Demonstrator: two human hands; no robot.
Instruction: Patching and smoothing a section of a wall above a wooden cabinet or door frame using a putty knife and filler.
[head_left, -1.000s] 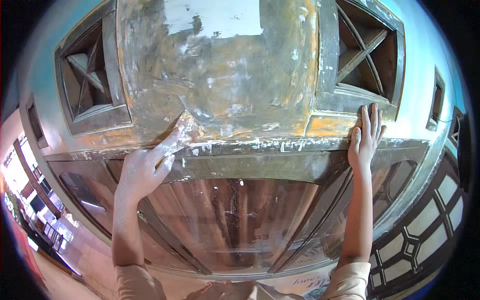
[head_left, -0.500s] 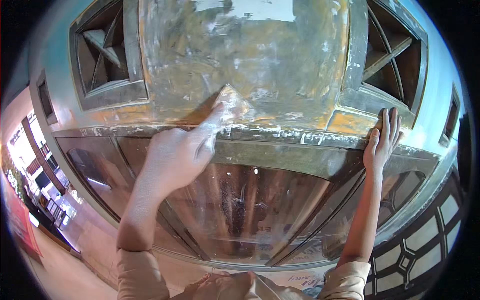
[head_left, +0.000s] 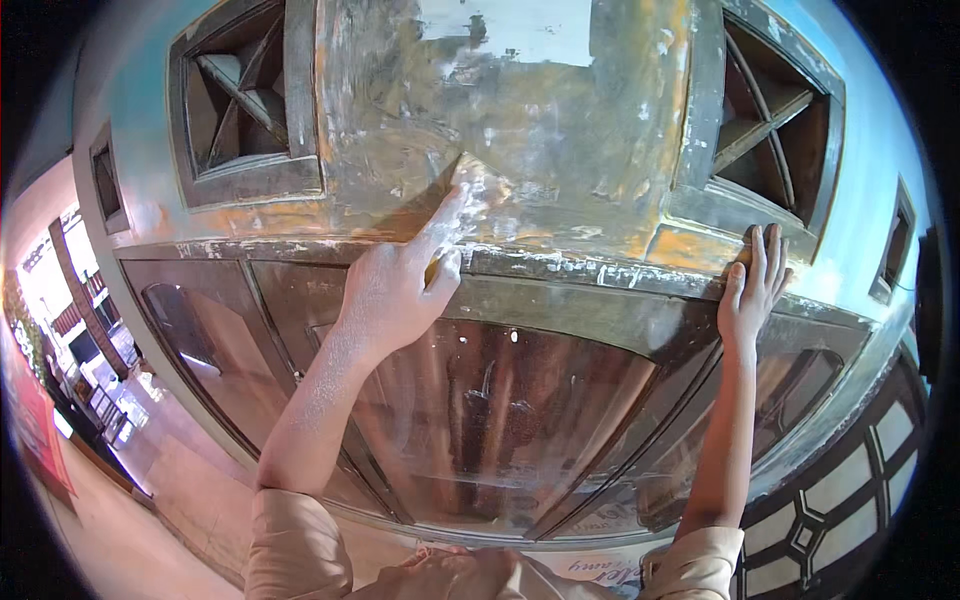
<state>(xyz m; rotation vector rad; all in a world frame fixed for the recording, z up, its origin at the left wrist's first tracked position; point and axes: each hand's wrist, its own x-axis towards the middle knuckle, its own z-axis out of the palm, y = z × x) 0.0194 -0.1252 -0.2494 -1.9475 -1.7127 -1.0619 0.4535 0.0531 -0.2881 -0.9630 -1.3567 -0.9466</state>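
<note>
My left hand (head_left: 400, 285) is closed around a flat scraper (head_left: 494, 188), its fingers stretched along the thin blade and dusted white. The blade lies against a worn panel (head_left: 420, 130) smeared with grey, orange and white, just above a ledge (head_left: 560, 268) with flaking white paint. A bit of yellow, perhaps the handle, shows between thumb and palm. Further right, my right hand (head_left: 752, 290) lies with fingers stretched out on the ledge and lower frame edge. It holds nothing.
Recessed openings with crossed bars flank the panel, a left one (head_left: 240, 100) and a right one (head_left: 765, 120). Below the ledge are dark wooden panes (head_left: 500, 400) with reflections. A patterned grille (head_left: 815, 515) stands at lower right; a tiled floor (head_left: 190, 440) shows at left.
The view has shifted slightly. My left hand and the scraper have moved a little upward on the panel, the wrist turning. My right hand stays on the ledge.
</note>
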